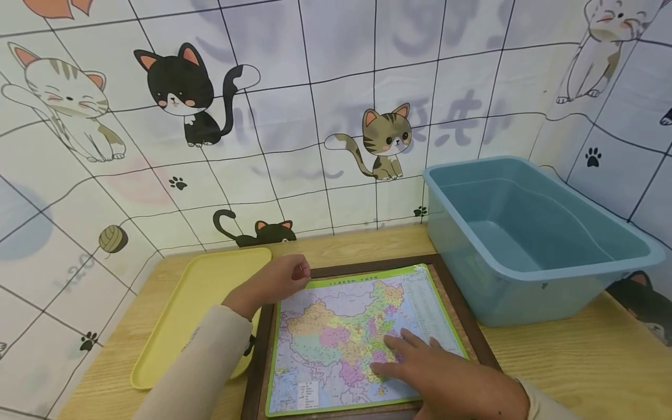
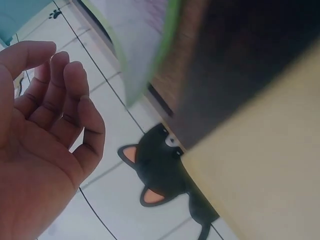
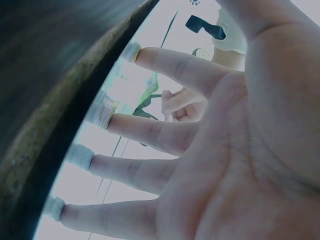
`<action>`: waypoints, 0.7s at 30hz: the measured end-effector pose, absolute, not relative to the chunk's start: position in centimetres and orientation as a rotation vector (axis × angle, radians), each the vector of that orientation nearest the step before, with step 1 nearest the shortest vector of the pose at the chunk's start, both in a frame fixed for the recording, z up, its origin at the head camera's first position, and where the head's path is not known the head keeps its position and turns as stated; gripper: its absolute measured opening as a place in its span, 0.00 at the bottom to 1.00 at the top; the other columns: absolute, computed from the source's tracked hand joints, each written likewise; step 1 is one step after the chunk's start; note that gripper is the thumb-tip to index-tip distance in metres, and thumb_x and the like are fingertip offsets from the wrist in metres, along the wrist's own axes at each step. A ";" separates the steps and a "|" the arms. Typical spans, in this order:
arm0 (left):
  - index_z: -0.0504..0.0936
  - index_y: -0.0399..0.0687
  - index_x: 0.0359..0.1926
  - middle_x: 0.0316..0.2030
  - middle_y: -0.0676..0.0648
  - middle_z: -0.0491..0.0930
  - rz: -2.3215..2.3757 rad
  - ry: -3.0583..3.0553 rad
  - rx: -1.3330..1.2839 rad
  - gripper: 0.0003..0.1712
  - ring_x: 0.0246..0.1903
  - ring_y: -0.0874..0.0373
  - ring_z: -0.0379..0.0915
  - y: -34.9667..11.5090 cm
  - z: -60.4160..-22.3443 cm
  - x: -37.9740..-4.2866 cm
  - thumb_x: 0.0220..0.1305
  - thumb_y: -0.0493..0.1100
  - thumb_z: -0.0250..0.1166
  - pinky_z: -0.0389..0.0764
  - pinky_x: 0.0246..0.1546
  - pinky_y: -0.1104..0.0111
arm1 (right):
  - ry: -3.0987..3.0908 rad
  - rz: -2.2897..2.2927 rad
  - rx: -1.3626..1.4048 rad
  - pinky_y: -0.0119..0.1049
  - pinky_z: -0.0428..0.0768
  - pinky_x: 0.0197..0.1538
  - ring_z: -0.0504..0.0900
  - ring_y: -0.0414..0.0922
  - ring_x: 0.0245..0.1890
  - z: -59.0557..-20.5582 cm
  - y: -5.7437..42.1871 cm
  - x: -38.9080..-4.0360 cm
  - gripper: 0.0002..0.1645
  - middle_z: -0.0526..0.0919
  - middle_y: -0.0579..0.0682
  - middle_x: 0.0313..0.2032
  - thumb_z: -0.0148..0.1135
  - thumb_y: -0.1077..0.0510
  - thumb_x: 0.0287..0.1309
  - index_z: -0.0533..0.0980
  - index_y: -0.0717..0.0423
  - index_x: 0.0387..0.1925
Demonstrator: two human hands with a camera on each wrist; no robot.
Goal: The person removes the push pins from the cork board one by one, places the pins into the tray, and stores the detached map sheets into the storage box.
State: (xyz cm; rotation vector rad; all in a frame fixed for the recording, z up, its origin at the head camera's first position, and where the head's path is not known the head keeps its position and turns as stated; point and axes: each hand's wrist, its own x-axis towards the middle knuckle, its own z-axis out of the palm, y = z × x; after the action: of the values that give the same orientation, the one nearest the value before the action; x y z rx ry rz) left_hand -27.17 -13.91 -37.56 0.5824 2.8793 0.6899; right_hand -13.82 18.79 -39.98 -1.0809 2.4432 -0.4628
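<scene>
A glossy map sheet (image 1: 322, 338) with a bright green border lies on a cork board with a dark brown frame (image 1: 469, 309). Over its upper left corner is my left hand (image 1: 278, 281), fingers loosely bent and nothing in them. The left wrist view shows that hand (image 2: 45, 135) apart from the map's raised-looking corner (image 2: 137, 50). My right hand (image 1: 436, 373) rests on the lower right part of the map with its fingers spread. In the right wrist view its palm (image 3: 210, 155) faces the camera and the straight fingertips touch the shiny surface.
Left of the board, partly under my left forearm, lies a yellow tray (image 1: 184, 326). A deep blue plastic tub (image 1: 525, 286) stands to the right, close by the frame. All of this is on a wooden table (image 1: 567, 361) against a wall covering with cat drawings (image 1: 388, 140).
</scene>
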 end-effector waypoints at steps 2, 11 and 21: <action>0.77 0.52 0.35 0.30 0.53 0.75 0.698 2.879 0.567 0.04 0.31 0.59 0.70 -14.5 -37.8 -27.0 0.67 0.41 0.64 0.74 0.35 0.66 | 2.447 -0.472 -1.072 0.79 0.68 0.50 0.58 0.73 0.71 -39.8 18.8 -13.7 0.50 0.61 0.59 0.73 0.73 0.29 0.42 0.68 0.28 0.69; 0.76 0.52 0.34 0.29 0.53 0.75 0.677 2.868 0.507 0.05 0.30 0.59 0.70 -16.6 -38.3 -25.6 0.68 0.41 0.63 0.72 0.32 0.67 | 2.463 -0.447 -1.029 0.77 0.69 0.52 0.59 0.70 0.72 -38.8 18.4 -13.2 0.49 0.62 0.57 0.73 0.77 0.34 0.41 0.70 0.31 0.68; 0.75 0.52 0.34 0.28 0.54 0.74 0.657 2.876 0.496 0.06 0.30 0.60 0.70 -18.8 -39.2 -24.3 0.66 0.40 0.65 0.72 0.31 0.68 | 2.495 -0.434 -1.077 0.76 0.70 0.52 0.61 0.70 0.71 -38.9 18.5 -13.1 0.48 0.63 0.55 0.72 0.74 0.29 0.42 0.69 0.29 0.67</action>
State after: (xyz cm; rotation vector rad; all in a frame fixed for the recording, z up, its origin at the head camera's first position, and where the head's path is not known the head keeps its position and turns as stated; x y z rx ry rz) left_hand -24.32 -18.76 -39.15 0.4955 2.8755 0.6566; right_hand -13.12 18.46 -38.88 -1.0771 2.4954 -0.4336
